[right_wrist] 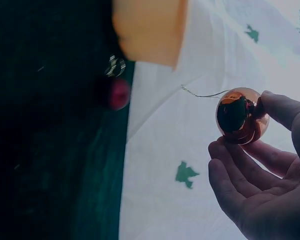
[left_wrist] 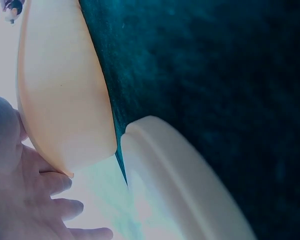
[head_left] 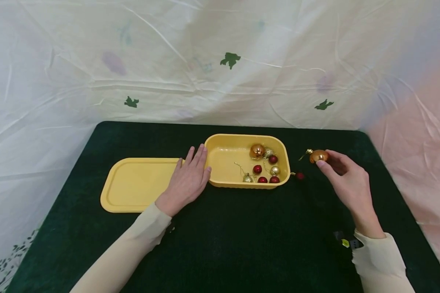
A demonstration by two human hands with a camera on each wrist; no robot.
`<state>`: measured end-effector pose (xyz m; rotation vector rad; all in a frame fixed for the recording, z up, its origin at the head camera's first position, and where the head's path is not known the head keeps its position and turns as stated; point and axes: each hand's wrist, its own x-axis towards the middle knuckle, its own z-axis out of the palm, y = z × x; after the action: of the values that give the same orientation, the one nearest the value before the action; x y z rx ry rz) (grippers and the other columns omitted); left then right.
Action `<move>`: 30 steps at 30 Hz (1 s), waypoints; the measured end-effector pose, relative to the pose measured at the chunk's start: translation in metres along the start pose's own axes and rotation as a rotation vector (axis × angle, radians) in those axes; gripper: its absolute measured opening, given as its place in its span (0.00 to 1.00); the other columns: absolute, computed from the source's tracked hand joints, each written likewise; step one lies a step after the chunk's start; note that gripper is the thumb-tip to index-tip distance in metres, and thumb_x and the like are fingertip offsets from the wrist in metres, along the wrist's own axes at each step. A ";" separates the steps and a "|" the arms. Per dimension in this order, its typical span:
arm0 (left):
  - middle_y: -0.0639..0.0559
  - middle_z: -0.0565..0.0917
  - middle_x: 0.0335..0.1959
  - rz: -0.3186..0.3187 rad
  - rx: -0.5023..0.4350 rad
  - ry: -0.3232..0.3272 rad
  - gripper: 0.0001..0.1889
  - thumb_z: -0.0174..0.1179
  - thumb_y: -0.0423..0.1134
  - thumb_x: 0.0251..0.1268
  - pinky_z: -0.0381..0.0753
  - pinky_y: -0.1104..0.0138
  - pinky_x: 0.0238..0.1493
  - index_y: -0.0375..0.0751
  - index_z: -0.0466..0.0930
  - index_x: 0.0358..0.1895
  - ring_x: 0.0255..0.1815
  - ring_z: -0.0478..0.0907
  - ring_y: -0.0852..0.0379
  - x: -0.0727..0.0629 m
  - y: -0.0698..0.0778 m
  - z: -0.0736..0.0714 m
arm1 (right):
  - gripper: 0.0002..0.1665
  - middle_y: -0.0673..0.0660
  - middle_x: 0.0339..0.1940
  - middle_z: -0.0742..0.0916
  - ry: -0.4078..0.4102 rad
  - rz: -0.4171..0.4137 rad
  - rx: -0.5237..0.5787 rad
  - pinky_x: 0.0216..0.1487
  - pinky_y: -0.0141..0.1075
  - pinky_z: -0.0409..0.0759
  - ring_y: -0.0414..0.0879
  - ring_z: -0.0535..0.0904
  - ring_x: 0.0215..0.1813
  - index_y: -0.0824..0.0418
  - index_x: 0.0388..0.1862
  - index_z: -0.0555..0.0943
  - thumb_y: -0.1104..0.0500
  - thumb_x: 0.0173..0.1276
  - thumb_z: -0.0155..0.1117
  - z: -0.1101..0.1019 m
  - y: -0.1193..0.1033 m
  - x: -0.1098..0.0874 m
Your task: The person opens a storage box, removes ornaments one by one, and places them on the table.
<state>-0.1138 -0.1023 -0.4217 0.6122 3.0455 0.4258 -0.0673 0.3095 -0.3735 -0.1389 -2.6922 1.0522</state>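
Observation:
My right hand (head_left: 346, 179) pinches a shiny copper-coloured bauble (head_left: 318, 156) between thumb and fingers, to the right of the yellow box (head_left: 220, 160). The bauble's thin hanging string trails off to the left; in the right wrist view the bauble (right_wrist: 235, 117) is held off the table. With straight fingers, my left hand (head_left: 187, 179) rests against the left wall of the box. Inside the box lie another copper bauble (head_left: 257, 151) and several small red and gold baubles, mostly in its right half. A small red bauble (head_left: 300, 176) sits on the table just outside the box's right wall.
A flat yellow lid (head_left: 139, 187) lies left of the box, partly beneath my left hand and forearm. The table has a dark green cloth (head_left: 220, 236). Behind it hangs a pale curtain (head_left: 190, 49) with leaf-like or bird-like green shapes.

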 end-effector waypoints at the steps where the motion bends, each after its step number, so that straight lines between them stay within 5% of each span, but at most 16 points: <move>1: 0.45 0.46 0.86 0.001 0.000 0.001 0.35 0.38 0.53 0.86 0.53 0.35 0.77 0.39 0.43 0.85 0.85 0.44 0.40 0.000 0.000 0.000 | 0.35 0.62 0.61 0.86 -0.009 0.008 -0.006 0.44 0.15 0.70 0.26 0.77 0.49 0.57 0.72 0.77 0.38 0.75 0.62 0.000 0.003 0.001; 10: 0.44 0.48 0.86 0.000 -0.005 -0.005 0.35 0.37 0.53 0.86 0.53 0.35 0.76 0.39 0.42 0.85 0.85 0.44 0.40 0.001 0.001 -0.001 | 0.38 0.69 0.63 0.83 -0.095 0.039 -0.053 0.41 0.22 0.71 0.61 0.81 0.58 0.62 0.72 0.75 0.37 0.77 0.59 0.000 0.024 0.004; 19: 0.45 0.45 0.86 0.000 -0.007 -0.012 0.35 0.34 0.54 0.86 0.54 0.36 0.77 0.39 0.43 0.85 0.85 0.44 0.40 0.000 0.000 -0.003 | 0.41 0.71 0.61 0.82 -0.157 0.061 -0.092 0.43 0.38 0.73 0.65 0.80 0.57 0.66 0.73 0.73 0.35 0.78 0.56 0.002 0.037 0.009; 30: 0.46 0.45 0.86 -0.001 -0.013 -0.015 0.35 0.36 0.53 0.86 0.53 0.36 0.77 0.39 0.43 0.85 0.85 0.44 0.41 0.000 0.000 -0.005 | 0.43 0.72 0.61 0.82 -0.216 0.083 -0.129 0.43 0.44 0.77 0.65 0.80 0.58 0.67 0.73 0.72 0.34 0.78 0.55 0.005 0.046 0.011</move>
<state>-0.1142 -0.1037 -0.4167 0.6110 3.0262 0.4389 -0.0794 0.3424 -0.4061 -0.1714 -2.9737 0.9656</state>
